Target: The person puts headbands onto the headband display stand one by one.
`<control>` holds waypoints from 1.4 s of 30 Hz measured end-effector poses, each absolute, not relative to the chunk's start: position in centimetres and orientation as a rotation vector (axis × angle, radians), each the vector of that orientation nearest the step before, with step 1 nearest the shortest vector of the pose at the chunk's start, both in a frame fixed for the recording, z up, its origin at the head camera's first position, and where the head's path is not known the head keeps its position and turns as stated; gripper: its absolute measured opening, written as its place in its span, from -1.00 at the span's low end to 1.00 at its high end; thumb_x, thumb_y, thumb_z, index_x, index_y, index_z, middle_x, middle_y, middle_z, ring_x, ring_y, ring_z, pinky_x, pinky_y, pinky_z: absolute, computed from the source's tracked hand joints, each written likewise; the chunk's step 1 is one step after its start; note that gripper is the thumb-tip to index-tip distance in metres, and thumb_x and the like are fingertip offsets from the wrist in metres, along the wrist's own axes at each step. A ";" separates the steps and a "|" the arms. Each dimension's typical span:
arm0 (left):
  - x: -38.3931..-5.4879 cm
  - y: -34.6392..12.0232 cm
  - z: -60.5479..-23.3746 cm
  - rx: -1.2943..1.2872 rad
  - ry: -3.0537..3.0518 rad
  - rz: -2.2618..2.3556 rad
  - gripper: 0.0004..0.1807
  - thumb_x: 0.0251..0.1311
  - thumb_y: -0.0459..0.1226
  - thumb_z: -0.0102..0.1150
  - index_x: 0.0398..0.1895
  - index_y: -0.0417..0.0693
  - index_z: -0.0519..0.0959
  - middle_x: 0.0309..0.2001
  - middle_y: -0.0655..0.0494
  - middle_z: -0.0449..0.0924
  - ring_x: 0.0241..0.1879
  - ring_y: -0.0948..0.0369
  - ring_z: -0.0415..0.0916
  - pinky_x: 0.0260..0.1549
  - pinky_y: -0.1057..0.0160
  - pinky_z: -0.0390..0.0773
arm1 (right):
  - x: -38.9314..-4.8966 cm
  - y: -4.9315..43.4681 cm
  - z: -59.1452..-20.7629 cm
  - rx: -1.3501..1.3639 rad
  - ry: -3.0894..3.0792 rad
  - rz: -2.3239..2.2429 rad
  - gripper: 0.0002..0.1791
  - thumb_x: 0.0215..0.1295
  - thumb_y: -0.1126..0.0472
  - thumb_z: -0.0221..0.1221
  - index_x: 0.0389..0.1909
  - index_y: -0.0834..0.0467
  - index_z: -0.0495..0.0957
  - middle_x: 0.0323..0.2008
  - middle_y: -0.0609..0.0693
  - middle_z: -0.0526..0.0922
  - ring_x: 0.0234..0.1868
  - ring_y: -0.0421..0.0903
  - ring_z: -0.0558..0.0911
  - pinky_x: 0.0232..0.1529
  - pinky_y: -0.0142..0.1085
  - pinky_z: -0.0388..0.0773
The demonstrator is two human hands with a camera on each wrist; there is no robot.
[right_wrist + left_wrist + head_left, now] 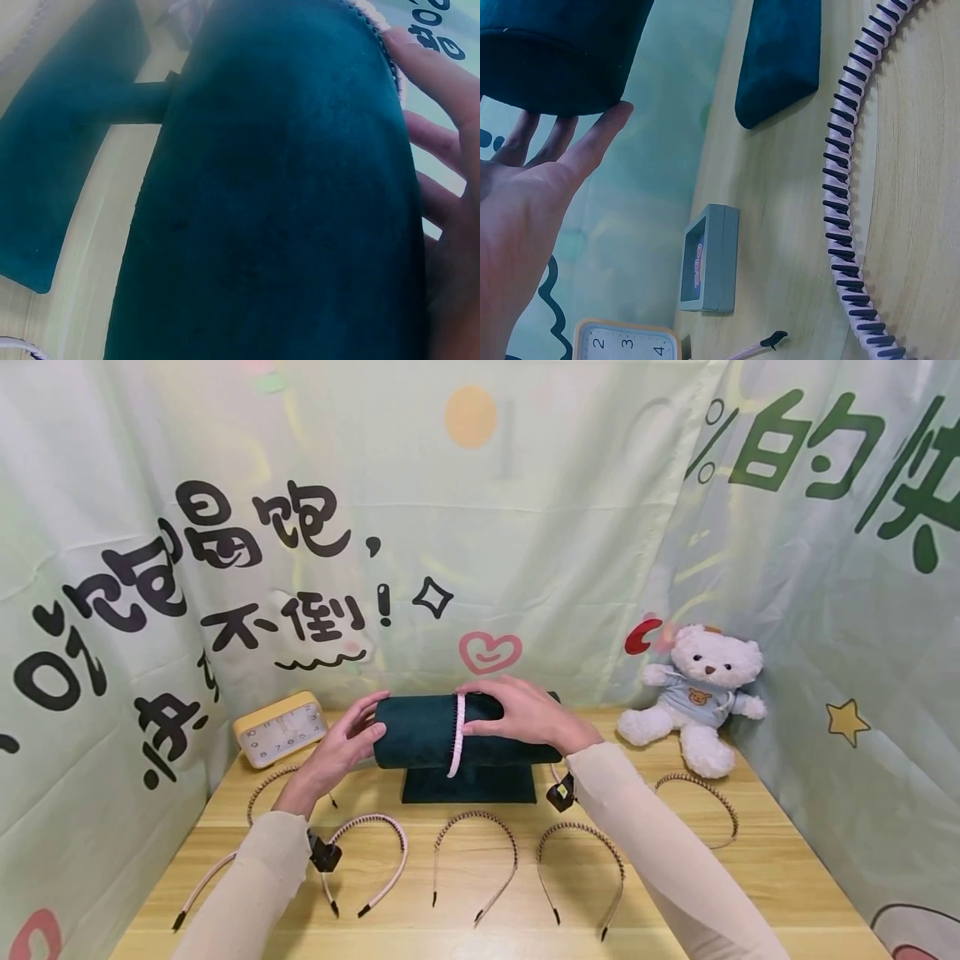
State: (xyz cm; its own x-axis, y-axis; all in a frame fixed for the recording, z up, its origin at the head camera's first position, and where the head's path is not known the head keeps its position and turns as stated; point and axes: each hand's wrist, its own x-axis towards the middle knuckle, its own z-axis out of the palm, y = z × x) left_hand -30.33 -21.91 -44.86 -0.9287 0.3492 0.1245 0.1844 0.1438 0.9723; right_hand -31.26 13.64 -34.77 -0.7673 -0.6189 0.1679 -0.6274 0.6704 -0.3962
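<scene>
A dark teal velvet headband stand (416,731), a horizontal roll on a flat base (468,792), stands at the back middle of the table. One light pink headband (457,745) sits over the roll near its middle, its inner teeth facing left. My right hand (517,710) pinches this headband, thumb in front and fingers over the top and back of the roll. In the right wrist view the thumb presses the pink band's edge (375,21). At the roll's left end, my left hand (348,743) touches the rim with extended fingers and thumb.
Several thin toothed headbands (476,817) lie spread across the wooden table (420,935). A yellow-framed clock (283,731) stands back left, with a small grey box (724,259) near it. A white teddy bear (708,702) sits back right. Printed curtains (555,568) enclose the table.
</scene>
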 end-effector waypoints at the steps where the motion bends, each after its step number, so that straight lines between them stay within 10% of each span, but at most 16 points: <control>1: -30.3 -21.9 -44.9 0.530 2.271 1.902 -0.32 0.69 -0.06 0.07 0.75 0.33 0.16 0.80 -0.10 -0.18 0.72 -0.26 -0.03 0.51 -0.53 0.19 | -31.2 13.8 -34.7 1.060 -2.851 0.707 -0.24 0.40 -0.36 0.36 0.54 -0.18 0.51 0.53 -0.10 0.54 0.53 0.06 0.50 0.53 0.20 0.45; 24: -30.5 -21.7 -44.8 0.530 2.240 1.917 -0.34 0.70 -0.08 0.06 0.75 0.35 0.16 0.80 -0.08 -0.21 0.72 -0.26 -0.04 0.52 -0.53 0.17 | -28.3 27.6 -35.7 0.782 -2.712 1.112 -0.48 0.54 0.02 0.37 0.44 -0.01 0.59 0.42 0.06 0.61 0.38 0.15 0.63 0.37 0.20 0.60; 34: -30.5 -21.9 -44.9 0.526 2.233 1.935 -0.32 0.69 -0.10 0.06 0.76 0.31 0.15 0.80 -0.13 -0.22 0.72 -0.29 -0.05 0.52 -0.54 0.17 | -26.8 31.5 -39.6 0.677 -2.760 1.391 -0.50 0.61 0.06 0.28 0.47 0.07 0.56 0.43 0.12 0.61 0.37 0.04 0.62 0.22 -0.50 0.59; 42: -30.4 -21.8 -44.8 0.533 2.237 1.930 -0.33 0.70 -0.10 0.05 0.76 0.31 0.14 0.80 -0.13 -0.22 0.71 -0.29 -0.04 0.51 -0.54 0.18 | -25.7 33.2 -42.1 0.697 -2.725 1.454 -0.57 0.64 0.17 0.22 0.43 0.11 0.58 0.36 0.20 0.66 0.32 -0.12 0.66 0.25 -0.52 0.55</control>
